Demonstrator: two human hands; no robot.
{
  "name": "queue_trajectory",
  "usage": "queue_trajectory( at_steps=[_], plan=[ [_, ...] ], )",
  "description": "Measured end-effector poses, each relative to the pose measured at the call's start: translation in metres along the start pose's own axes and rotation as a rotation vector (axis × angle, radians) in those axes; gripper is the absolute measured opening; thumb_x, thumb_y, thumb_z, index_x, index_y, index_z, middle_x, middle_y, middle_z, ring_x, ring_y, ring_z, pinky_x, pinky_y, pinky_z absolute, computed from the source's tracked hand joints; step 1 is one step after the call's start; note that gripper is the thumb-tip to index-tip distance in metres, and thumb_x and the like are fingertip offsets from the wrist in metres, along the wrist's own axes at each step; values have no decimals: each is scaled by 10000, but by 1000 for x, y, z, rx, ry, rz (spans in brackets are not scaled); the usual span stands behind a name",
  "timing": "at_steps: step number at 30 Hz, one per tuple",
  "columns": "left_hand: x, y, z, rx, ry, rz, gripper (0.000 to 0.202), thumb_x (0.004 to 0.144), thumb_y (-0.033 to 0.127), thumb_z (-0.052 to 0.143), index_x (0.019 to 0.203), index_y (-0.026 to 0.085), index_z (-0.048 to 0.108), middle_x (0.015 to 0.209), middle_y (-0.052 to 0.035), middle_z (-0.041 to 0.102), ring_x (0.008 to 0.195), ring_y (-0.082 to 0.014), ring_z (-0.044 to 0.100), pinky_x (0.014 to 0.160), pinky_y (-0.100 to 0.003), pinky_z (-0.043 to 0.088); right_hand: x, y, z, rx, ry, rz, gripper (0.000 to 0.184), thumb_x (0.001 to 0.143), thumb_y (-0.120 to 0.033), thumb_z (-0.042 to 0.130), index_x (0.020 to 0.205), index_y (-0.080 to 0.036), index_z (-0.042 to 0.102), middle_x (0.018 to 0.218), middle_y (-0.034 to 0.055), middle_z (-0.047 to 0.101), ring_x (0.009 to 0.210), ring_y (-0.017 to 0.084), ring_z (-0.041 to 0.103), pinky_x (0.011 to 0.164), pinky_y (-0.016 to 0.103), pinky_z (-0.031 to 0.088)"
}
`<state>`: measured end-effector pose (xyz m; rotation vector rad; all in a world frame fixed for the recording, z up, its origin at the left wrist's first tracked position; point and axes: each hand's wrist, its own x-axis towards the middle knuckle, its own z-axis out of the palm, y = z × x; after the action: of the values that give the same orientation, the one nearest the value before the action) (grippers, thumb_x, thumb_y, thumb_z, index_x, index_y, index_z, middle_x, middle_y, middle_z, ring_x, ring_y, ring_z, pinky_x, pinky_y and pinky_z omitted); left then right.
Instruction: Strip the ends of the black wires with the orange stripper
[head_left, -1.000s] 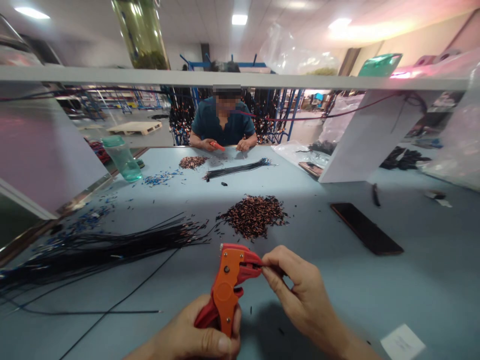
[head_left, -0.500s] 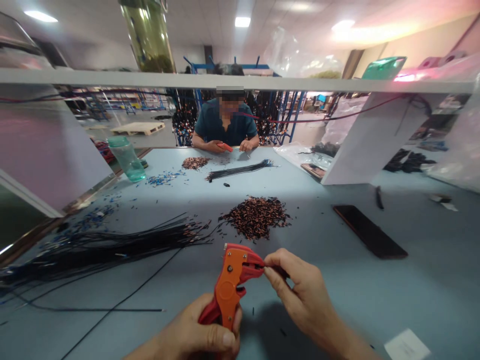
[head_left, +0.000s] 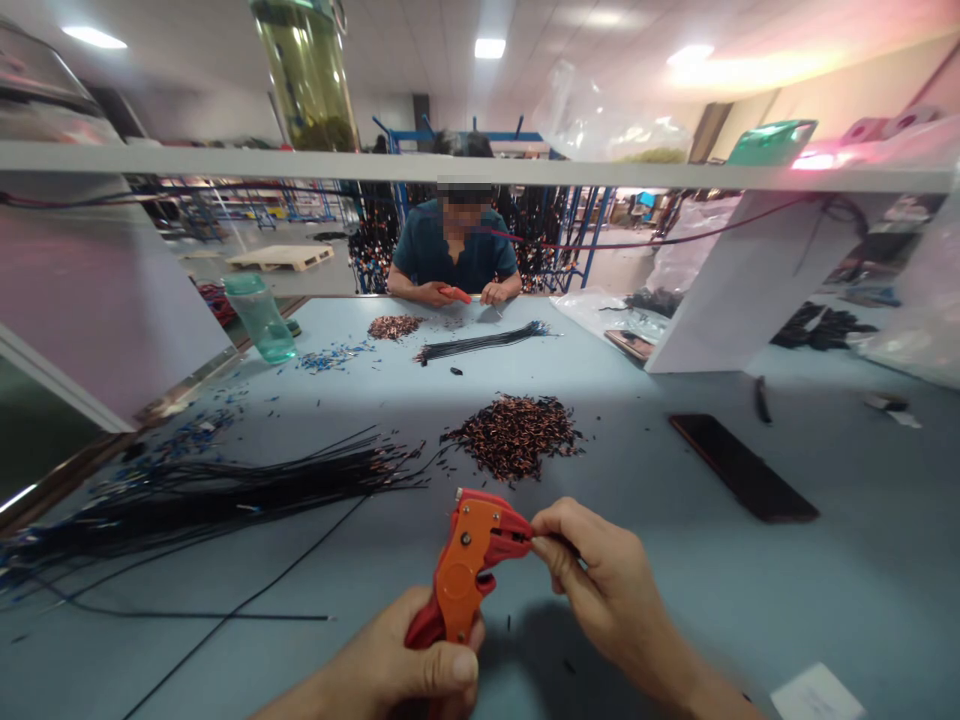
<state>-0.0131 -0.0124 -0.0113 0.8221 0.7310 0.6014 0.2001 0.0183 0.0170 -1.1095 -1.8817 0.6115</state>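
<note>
The person's left hand (head_left: 427, 660) is wrapped around the grips of an orange and red plier-like tool (head_left: 459, 585), thumb across the front, with its nose pointing toward the right hand (head_left: 611, 575). The right thumb and forefinger are pinched narrow against that nose; whether they hold a strand cannot be told. A firm, level left grip would probably serve best, with the right fingertips just outside the jaws and anything pinched there fed straight in. Left of the left hand, stray wires lie near a black wire bundle (head_left: 255, 495); gentle handling should avoid tangles. Beyond the tool sits a pile of small dark and copper-coloured pieces (head_left: 517, 437), best left unbrushed by the knuckles. Beyond the right hand lies a phone (head_left: 742, 467), well apart. Farthest, across the table (head_left: 637, 410), a co-worker (head_left: 454, 250) holds a red tool (head_left: 455, 295).
</note>
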Motion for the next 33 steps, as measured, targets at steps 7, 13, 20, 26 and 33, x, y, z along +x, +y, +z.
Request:
queue_trajectory(
  at_steps=[7,13,20,26,33],
  plan=[
    [-2,4,5,143,32,32,463,626,534,765,671,186,462,398,78,436,352,-56,364,374,-183,229,0,-4,0,-17,2,-9,193,919,-221,466,743,-212,543,557,-47,465,468,110,417,474,219,348],
    [-2,1,8,105,71,31,505,620,571,760,684,198,426,368,119,361,301,-35,303,340,-169,225,0,-1,3,-6,-3,-11,195,925,-215,445,759,-203,547,558,-56,435,455,103,393,462,208,329],
    [-1,15,2,-33,20,139,418,682,473,754,766,167,482,552,41,508,427,-86,489,436,-209,400,3,6,4,-21,30,36,173,920,-237,455,775,-198,540,581,-57,432,501,104,424,501,198,343],
    [1,21,-2,-62,112,261,364,736,384,725,955,158,543,733,-3,560,662,-151,571,613,-294,476,2,7,5,-7,24,81,177,907,-257,459,765,-196,544,587,-51,446,517,111,435,516,213,345],
    [-3,15,-1,220,120,315,347,801,420,657,1001,175,515,814,-20,554,730,-154,555,702,-314,457,3,1,3,93,-70,197,172,896,-272,446,772,-194,536,590,-49,442,538,116,428,528,223,345]
  ],
)
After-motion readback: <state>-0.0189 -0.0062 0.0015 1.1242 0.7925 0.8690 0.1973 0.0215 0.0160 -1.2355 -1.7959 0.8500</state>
